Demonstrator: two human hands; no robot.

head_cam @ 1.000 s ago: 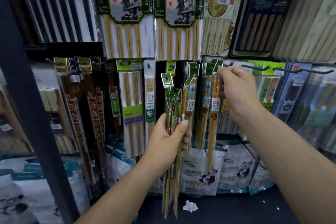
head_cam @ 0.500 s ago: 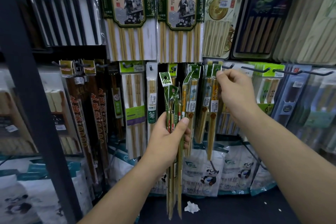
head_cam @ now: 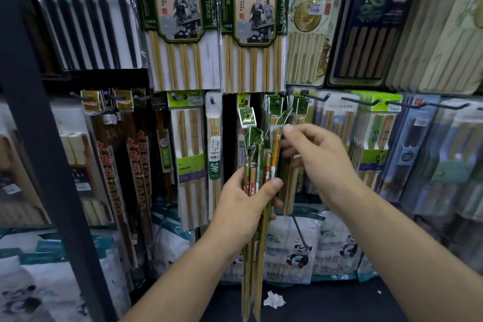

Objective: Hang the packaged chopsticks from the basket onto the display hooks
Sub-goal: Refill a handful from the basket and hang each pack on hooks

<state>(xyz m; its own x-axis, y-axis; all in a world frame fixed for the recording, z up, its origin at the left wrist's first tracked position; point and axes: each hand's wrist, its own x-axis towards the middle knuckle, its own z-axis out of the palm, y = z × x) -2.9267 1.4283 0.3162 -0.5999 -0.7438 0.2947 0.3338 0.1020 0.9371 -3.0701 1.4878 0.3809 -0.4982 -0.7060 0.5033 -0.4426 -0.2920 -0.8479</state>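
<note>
The person is picking the next pack out of the bunch. The left hand [head_cam: 245,198] grips a bunch of packaged chopsticks [head_cam: 257,165] upright in front of the rack, with its thumb across the front. The right hand [head_cam: 316,159] is just beside the top of the orange pack [head_cam: 275,145], with thumb and fingers curled close. It is hard to tell if they pinch it yet. Next, that pack likely has to come out and its top hole slip over the bare hook [head_cam: 315,97] above. No basket shows.
</note>
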